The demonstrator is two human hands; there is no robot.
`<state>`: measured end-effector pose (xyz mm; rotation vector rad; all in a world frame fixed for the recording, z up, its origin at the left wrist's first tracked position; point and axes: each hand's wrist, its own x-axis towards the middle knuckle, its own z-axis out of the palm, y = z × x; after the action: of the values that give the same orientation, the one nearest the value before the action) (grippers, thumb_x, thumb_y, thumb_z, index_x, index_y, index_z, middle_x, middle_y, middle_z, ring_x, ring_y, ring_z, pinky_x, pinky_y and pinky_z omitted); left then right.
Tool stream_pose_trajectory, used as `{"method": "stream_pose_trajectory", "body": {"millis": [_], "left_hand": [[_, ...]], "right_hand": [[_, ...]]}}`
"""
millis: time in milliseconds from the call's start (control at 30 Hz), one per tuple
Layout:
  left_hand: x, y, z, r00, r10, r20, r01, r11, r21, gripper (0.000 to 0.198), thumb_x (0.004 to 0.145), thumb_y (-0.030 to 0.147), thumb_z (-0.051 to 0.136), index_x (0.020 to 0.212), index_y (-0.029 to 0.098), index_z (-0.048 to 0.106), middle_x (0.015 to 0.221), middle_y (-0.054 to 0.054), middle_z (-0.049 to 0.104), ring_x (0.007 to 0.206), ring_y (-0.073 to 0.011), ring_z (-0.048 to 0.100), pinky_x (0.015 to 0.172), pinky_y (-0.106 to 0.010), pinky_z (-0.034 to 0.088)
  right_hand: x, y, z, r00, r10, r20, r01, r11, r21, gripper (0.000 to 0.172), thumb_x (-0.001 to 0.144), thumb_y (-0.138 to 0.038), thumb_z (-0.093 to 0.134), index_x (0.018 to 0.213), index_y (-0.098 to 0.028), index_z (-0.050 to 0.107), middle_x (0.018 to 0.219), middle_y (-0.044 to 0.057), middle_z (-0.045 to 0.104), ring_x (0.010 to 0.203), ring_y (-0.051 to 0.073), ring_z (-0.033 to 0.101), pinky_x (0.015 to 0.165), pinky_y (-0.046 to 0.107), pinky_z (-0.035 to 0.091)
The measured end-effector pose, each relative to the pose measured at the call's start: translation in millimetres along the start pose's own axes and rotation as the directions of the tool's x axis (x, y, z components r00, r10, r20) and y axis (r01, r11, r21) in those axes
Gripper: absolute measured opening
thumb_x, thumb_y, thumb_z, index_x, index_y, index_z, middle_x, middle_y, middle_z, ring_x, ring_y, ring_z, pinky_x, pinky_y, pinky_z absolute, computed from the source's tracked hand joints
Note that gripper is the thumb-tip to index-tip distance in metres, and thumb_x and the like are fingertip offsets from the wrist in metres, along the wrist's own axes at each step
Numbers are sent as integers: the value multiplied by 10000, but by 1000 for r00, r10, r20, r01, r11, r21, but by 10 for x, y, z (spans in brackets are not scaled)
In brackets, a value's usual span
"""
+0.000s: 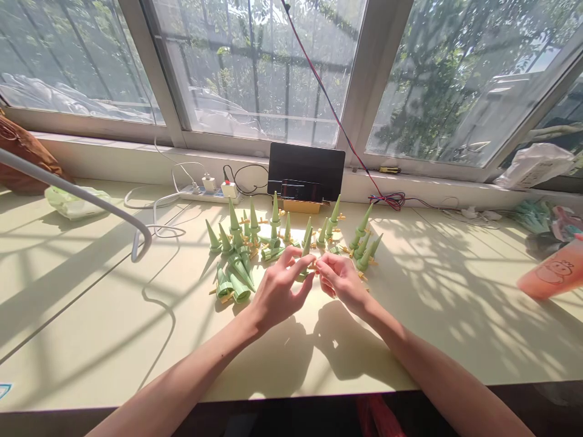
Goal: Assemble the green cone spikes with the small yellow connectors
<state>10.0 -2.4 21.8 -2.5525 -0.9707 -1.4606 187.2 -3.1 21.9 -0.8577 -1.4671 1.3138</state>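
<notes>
The left hand [281, 286] holds a green cone [306, 243] upright between its fingers and thumb, just above the bench [437, 315], with the tip pointing up past the index finger. The right hand [341, 278] is right beside it, its grip pinched on a small yellow peg [312, 265] at the cone's side; the fingertips partly hide where peg and cone meet.

Around the hands are many more cones [238, 287]. Most stand upright in a loose band beyond the hands, with another cluster to the right; several lie on their sides to the left of the left hand. Yellow pegs stick out from a number of them.

Behind the cones, a dark tablet [314, 162] leans near the window [264, 79], with a yellow block [301, 207] at its foot. A power strip [207, 195] with plugs sits left of it. Far right, an orange cup [553, 271] tilts at the picture's edge. Sunlight throws both hands' shadows onto the bench.
</notes>
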Motion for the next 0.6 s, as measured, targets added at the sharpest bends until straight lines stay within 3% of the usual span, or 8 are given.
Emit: {"method": "stream_pose_trajectory", "body": {"millis": [367,600], "left_hand": [[-26,-21,11,998,48,34,-51,995,86,238,923,148,542,1155,192,570,1084,-87,561,708,-125,635,554,-247,534],[-29,-27,9,997,63,46,-66,994,84,228,920,145,546,1143,190,556,1098,-84,554,691,-116,629,563,-247,550]], "right_hand": [[-4,10,16,1000,20,-13,-20,999,51,408,901,-504,642,687,-192,488,520,-97,329,410,59,310,397,195,264],[20,52,-20,999,28,36,-32,990,138,408,897,-467,661,656,-177,505,518,-90,340,407,56,329,385,195,236]]}}
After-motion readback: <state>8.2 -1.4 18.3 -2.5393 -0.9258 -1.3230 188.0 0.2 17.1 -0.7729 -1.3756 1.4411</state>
